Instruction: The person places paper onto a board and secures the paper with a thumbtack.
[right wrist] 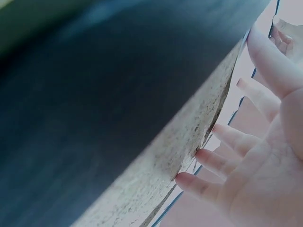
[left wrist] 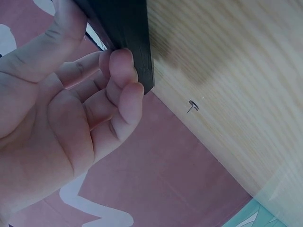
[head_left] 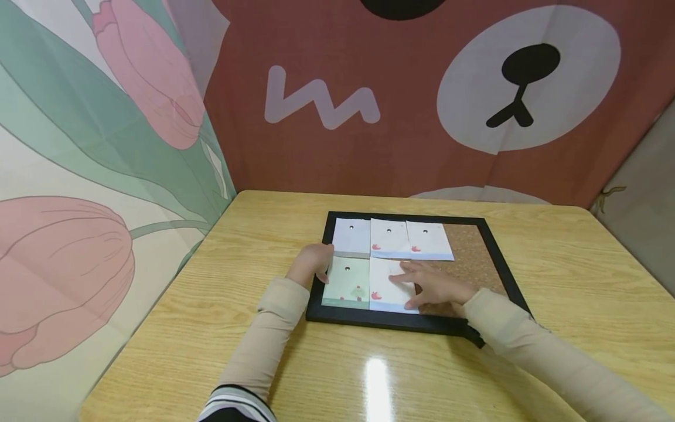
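Observation:
A black-framed cork board (head_left: 471, 252) lies on the table with paper note cards on it. The top row holds a pale lilac card (head_left: 351, 240) and two white ones with red prints, each with a metal tack. Below the lilac card is a pinned green card (head_left: 345, 287). Beside that is a white card (head_left: 385, 286) on which I see no tack. My left hand (head_left: 312, 262) grips the frame's left edge (left wrist: 128, 28), thumb on top and fingers curled against the outer side. My right hand (head_left: 435, 285) rests spread-fingered on the white card's right part.
In the left wrist view, a loose thumbtack (left wrist: 193, 105) lies on the wooden table (head_left: 253, 234), near the frame. A brown bear-print cloth (head_left: 327, 158) hangs behind the table, with a floral print (head_left: 158, 170) to the left.

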`<state>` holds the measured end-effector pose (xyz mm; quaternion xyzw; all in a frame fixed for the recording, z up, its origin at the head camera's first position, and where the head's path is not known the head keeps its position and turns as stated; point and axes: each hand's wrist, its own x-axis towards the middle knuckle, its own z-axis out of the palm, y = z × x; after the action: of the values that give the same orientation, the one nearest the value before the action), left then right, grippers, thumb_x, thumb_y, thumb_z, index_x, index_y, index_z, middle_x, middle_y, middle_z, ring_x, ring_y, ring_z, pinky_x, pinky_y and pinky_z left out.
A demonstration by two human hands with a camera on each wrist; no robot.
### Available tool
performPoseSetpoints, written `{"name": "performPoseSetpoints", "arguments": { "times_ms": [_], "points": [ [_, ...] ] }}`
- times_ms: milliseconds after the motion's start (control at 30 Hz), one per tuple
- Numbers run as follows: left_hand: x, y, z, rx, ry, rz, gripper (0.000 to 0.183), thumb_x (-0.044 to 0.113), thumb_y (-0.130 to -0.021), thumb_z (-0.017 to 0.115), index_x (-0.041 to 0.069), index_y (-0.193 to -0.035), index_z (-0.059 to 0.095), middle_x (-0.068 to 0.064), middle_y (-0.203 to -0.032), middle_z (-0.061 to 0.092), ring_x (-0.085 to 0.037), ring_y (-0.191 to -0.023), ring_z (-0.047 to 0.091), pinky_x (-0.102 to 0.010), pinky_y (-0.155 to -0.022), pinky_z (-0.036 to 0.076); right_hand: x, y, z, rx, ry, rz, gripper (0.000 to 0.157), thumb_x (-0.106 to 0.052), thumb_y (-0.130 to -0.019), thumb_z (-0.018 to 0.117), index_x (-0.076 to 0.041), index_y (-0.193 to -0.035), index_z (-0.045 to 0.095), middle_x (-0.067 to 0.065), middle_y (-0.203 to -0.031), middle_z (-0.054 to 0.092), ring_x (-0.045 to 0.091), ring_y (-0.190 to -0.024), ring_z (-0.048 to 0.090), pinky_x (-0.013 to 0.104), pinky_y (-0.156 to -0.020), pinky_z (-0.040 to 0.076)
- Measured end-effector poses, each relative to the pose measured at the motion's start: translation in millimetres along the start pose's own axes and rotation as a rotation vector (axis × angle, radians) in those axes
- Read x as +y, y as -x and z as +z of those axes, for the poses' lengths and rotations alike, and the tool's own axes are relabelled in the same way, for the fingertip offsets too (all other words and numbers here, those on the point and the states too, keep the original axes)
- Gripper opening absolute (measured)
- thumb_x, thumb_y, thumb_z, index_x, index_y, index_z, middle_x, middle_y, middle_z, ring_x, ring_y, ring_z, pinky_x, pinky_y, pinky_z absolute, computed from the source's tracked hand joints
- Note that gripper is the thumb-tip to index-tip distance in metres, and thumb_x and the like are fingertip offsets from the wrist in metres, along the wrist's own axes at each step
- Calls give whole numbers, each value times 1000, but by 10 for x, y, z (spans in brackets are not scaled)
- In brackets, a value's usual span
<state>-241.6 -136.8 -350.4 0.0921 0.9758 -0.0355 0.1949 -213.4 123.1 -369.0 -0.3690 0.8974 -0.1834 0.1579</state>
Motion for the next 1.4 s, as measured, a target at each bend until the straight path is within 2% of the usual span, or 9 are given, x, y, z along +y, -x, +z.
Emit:
{"name": "performPoseSetpoints", "arguments": {
  "times_ms": [300,533,600,733,833,1000,1167,1267,1400],
  "points": [
    [-89,-5,18,17,90,64,67,16,-66,79,0,-122,46,-14,-123,50,-26,-112,47,-34,-92,38,8,20,-11,-1,-3,-2,65,-26,-72,73,-7,-129,48,25,-140,24,42,-127,17,60,-95,19],
    [-221,-3,34,-28,292,115,81,15,-68,78,1,-135,35,-12,-138,35,-26,-126,31,-35,-101,27,47,27,16,-7,-14,-10,62,-26,-76,70,-7,-130,47,25,-140,23,41,-128,17,60,-96,19],
    [-255,19,36,-17,339,122,79,16,-69,77,1,-135,36,-13,-136,38,-26,-123,35,-35,-99,30,61,29,30,3,-2,-28,56,-22,-79,67,-6,-129,48,25,-140,25,42,-127,18,60,-96,19],
    [-326,101,21,75,415,123,66,14,-73,74,0,-130,43,-15,-112,56,-25,-99,53,-35,-85,43,81,27,50,40,14,-60,47,-15,-82,64,-4,-126,51,26,-137,29,43,-125,22,60,-94,22],
    [-382,164,11,171,444,119,54,10,-76,71,-2,-125,49,-12,-93,60,-22,-83,55,-34,-75,45,91,19,53,68,4,-57,47,-14,-80,67,-4,-124,53,25,-136,31,43,-124,25,59,-94,24],
    [-466,172,48,326,424,119,38,10,-81,66,0,-116,58,-10,-87,60,-20,-76,54,-33,-69,46,117,1,53,88,-8,-34,52,-15,-77,70,0,-124,52,24,-134,35,42,-122,29,58,-93,26],
    [-523,114,92,472,389,81,26,11,-82,65,3,-107,64,-5,-78,58,-18,-69,51,-31,-62,44,140,-8,58,82,-3,-8,58,-19,-77,70,2,-126,48,23,-134,35,42,-122,29,58,-94,25],
    [-560,89,110,500,385,62,24,11,-82,65,3,-104,65,-6,-79,58,-18,-72,52,-31,-62,45,143,-10,56,90,2,-3,58,-20,-77,70,2,-126,48,23,-135,35,42,-122,29,59,-94,23],
    [-645,81,131,492,388,31,25,11,-83,65,2,-106,64,-9,-84,59,-21,-77,54,-33,-65,46,134,-18,52,97,-5,5,59,-21,-77,70,2,-126,48,22,-135,35,42,-122,28,61,-93,22]
  ]
}}
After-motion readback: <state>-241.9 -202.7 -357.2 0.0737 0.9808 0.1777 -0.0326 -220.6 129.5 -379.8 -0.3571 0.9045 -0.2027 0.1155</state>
